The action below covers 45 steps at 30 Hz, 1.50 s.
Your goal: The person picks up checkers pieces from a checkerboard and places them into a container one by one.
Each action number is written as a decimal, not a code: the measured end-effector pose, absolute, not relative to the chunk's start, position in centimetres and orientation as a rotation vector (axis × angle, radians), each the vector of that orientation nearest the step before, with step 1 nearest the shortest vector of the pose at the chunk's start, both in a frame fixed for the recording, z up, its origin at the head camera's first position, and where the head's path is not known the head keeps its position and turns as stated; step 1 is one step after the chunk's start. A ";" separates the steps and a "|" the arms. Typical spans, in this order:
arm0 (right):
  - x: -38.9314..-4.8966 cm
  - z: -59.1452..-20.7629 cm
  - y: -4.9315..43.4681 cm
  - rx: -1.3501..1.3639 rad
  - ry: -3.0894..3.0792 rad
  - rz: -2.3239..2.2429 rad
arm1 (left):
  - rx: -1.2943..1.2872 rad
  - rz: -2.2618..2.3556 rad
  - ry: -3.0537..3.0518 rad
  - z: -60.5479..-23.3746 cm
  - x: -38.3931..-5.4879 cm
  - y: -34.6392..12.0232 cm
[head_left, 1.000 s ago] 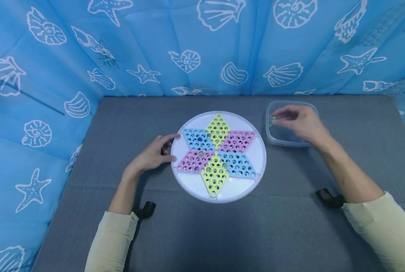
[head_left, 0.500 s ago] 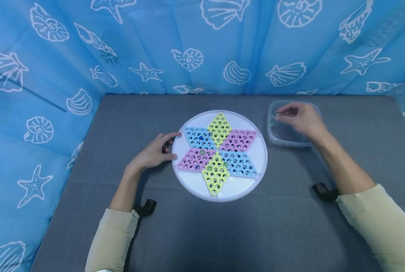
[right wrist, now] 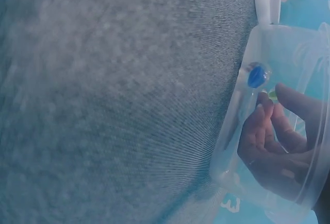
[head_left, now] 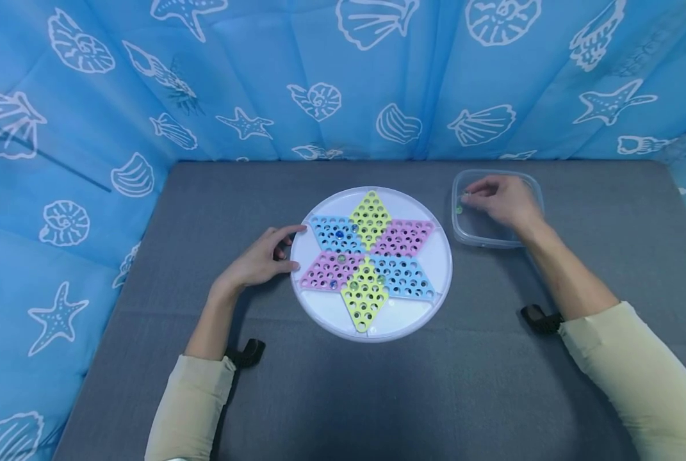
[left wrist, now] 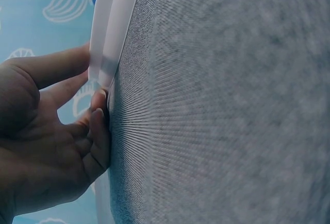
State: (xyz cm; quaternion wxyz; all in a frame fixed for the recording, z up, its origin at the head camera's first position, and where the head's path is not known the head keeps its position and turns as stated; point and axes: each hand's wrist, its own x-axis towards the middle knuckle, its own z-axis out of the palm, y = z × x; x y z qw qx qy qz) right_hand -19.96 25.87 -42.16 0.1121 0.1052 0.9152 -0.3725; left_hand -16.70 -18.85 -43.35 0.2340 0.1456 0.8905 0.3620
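A round white Chinese checkers board (head_left: 417, 314) with a yellow, pink and blue star lies mid-table, with several glass marbles in its holes, including a dark blue marble (head_left: 339, 235) and a green marble (head_left: 353, 286). At its left rim, my left hand (head_left: 260, 259) rests with thumb and index finger spread against the edge. My right hand (head_left: 508, 202) is inside a clear plastic box (head_left: 474, 239) right of the board, pinching a small greenish marble (right wrist: 273, 95), mostly hidden by the fingertips. Another green marble (head_left: 459, 209) lies below them. The right wrist view shows a blue marble (right wrist: 258, 75) in the box.
Grey cloth covers the table (head_left: 377, 397). A blue curtain (head_left: 233, 77) printed with white shells hangs behind the table and along its left side. Black straps (head_left: 250, 353) with small mounts sit on both wrists.
My right forearm has swung slightly to the left while its fingertips stay inside the box. My left hand and the board have not moved; the view has shifted a little.
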 end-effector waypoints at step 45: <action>-19.7 -41.6 25.4 0.266 2.638 -1.120 | 0.411 0.974 2.440 -43.4 -16.8 -19.1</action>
